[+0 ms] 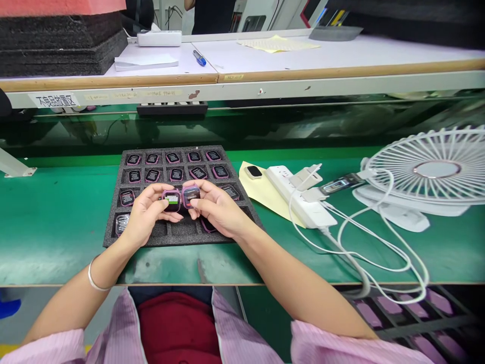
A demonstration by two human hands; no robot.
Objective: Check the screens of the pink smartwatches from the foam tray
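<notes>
A dark foam tray (pixel 113 230) lies on the green bench and holds several small pink-rimmed watch bodies in its pockets. My left hand (pixel 146 215) is closed on one pink watch body (pixel 172 200) with a lit green strip on its screen. My right hand (pixel 217 207) is closed on a second pink watch body (pixel 190 194). Both units are held side by side just above the tray's middle rows. Several front pockets of the tray are hidden under my hands.
A yellow sheet (pixel 265 194) with one more watch body (pixel 253 172) lies right of the tray, beside a white power strip (pixel 299 199) with chargers and looping white cables (pixel 379 253). A white fan (pixel 428 172) lies at the right. A raised shelf (pixel 242 81) crosses behind.
</notes>
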